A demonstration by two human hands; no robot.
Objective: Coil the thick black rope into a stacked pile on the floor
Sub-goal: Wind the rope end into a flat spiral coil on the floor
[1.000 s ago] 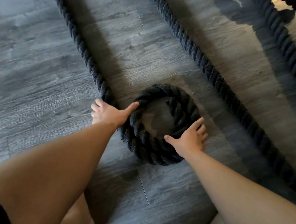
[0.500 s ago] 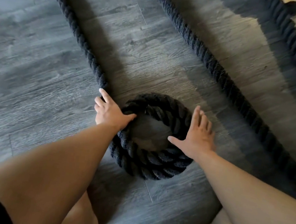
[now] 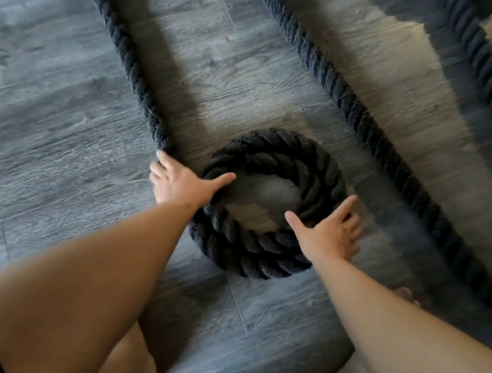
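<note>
Head view: hands (image 3: 254,210) covering blurred rope (image 3: 263,253) coil.

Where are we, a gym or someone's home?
Cannot tell for sure; indoors, perhaps a home workout space. The floor is grey wood-look planks, and the thick rope looks like a battle rope, with long runs laid out beside the coil.

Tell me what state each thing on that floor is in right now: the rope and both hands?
Coil: small stacked ring, hollow centre, flat on the grey floor.
Loose rope: uncoiled, running straight away from the coil's left side.
Left hand: open, pressing the coil's left edge where the rope feeds in.
Right hand: open, fingers spread over the coil's right side.
</note>
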